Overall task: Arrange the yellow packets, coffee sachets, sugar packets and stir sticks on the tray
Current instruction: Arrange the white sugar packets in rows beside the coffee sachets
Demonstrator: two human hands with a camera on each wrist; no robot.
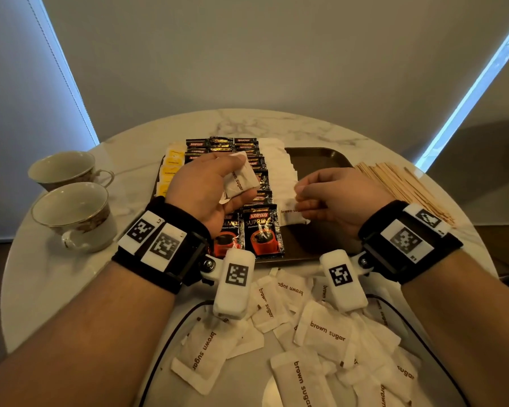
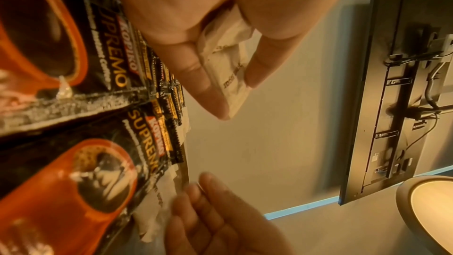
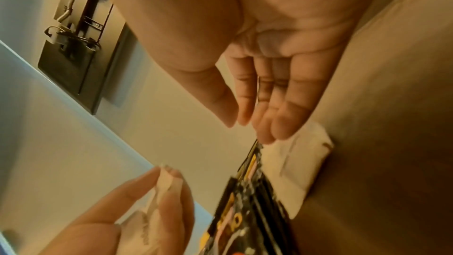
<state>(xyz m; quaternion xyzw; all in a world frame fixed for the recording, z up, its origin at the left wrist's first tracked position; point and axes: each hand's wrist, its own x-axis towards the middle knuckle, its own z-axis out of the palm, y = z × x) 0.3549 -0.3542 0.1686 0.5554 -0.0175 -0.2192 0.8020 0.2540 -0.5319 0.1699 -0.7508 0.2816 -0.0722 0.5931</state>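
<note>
Marble-topped and round, the table point(image 1: 71, 289) carries a dark tray point(image 1: 321, 157) at its middle, with two teacups point(image 1: 71, 212) off to the left and a pile of wooden stir sticks point(image 1: 403, 186) lying outside the tray to the right. On the tray, yellow packets point(image 1: 171, 171) run down the left edge, Kopiko coffee sachets point(image 1: 262, 233) fill the next two columns, and a column of white sugar packets point(image 1: 279, 168) overlaps beside them. The left hand point(image 1: 206, 189) hovers above the coffee columns, its fingers and thumb curled round a small bunch of brown sugar packets point(image 1: 240, 179) whose long axis runs away from the person. The right hand point(image 1: 332, 198) sits lower at the near end of the sugar column, with loosely bent fingertips resting on the nearest laid packet point(image 1: 291, 214); it pinches nothing that I can make out. That packet lies crosswise, its lettering running left to right. The next packet probably belongs just nearer the person, directly below the right hand, so that hand is the closer one, and the held bunch lies just to its left. Many loose sugar packets point(image 1: 326, 333) lie scattered on the table in front of the tray.
</note>
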